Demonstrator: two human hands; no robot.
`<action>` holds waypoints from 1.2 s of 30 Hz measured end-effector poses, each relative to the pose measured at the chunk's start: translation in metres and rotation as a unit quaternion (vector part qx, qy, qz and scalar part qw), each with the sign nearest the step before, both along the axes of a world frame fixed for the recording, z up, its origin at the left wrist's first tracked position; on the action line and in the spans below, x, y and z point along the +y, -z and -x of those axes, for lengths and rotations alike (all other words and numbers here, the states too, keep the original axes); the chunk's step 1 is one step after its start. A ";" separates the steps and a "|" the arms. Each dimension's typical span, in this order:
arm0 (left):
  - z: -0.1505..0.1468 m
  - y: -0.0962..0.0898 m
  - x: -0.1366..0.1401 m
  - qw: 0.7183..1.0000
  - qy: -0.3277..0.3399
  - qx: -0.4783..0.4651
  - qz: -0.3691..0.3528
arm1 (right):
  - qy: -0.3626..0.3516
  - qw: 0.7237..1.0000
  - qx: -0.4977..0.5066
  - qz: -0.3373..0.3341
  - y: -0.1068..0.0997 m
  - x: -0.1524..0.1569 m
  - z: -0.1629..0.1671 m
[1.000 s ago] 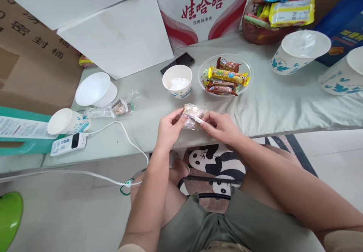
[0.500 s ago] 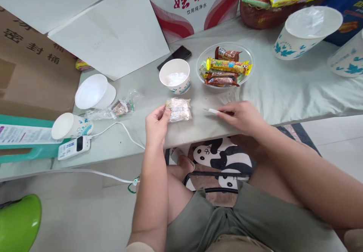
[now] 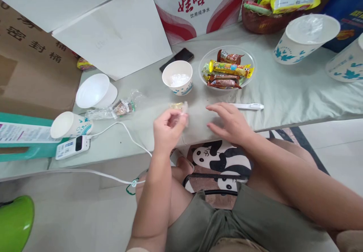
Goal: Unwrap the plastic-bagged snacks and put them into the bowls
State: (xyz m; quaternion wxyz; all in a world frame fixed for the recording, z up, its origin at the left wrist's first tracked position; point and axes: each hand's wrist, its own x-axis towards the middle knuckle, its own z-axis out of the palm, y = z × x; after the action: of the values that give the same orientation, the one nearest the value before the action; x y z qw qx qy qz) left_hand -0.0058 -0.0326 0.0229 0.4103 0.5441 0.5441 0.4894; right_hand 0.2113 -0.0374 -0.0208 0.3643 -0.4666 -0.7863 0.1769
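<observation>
My left hand (image 3: 169, 127) is closed in a pinch on a clear-wrapped packet (image 3: 185, 110), lifted and tilted so that mostly its edge shows. The fingers hide much of it. A small yellowish patch shows just behind those fingers; I cannot tell whether it belongs to the packet. To the right, my right hand (image 3: 231, 123) is empty, thumb and fingers spread toward the packet. Just beyond its knuckles a white utility knife (image 3: 248, 106) lies on the cloth. A paper cup (image 3: 181, 90) with clear plastic inside stands behind my left hand.
A clear bowl (image 3: 202, 76) of wrapped snacks sits behind my right hand. At the left are a crumpled wrapper (image 3: 123, 108), a tipped paper cup (image 3: 66, 126), a white bowl (image 3: 95, 91) and a power bank (image 3: 72, 148) with its cable. A phone (image 3: 184, 55) lies near the boxes.
My right hand has let go of the utility knife, which now lies on the cloth, and its fingers have spread. My left hand has moved slightly right and tilted the packet up.
</observation>
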 end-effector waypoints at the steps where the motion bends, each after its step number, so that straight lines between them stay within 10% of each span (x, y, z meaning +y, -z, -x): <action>1: -0.007 -0.003 -0.003 0.997 0.067 -0.020 0.025 | -0.029 0.999 0.027 -0.003 0.001 -0.001 0.005; 5: -0.017 -0.009 -0.006 0.972 0.225 -0.026 0.061 | -0.060 0.993 0.097 0.011 0.003 -0.004 0.017; 9: -0.005 -0.006 0.000 0.991 0.109 0.073 -0.025 | -0.031 0.992 0.118 0.018 0.000 -0.002 0.014; 13: 0.002 0.003 0.004 0.968 0.139 0.204 -0.034 | -0.051 0.993 0.101 0.044 -0.004 0.000 0.002; 22: 0.015 0.014 0.008 0.986 0.063 0.155 -0.004 | 0.006 0.994 0.096 0.050 -0.003 0.003 -0.012; 36: 0.021 0.025 0.013 0.984 0.130 0.117 0.029 | 0.018 0.994 0.099 0.048 -0.004 0.007 -0.008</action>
State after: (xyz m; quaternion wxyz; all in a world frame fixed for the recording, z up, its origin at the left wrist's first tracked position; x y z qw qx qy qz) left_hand -0.0267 -0.0194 -0.0024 0.4194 0.6519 0.5267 0.3489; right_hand 0.2193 -0.0306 -0.0166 0.4205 -0.4778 -0.7287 0.2528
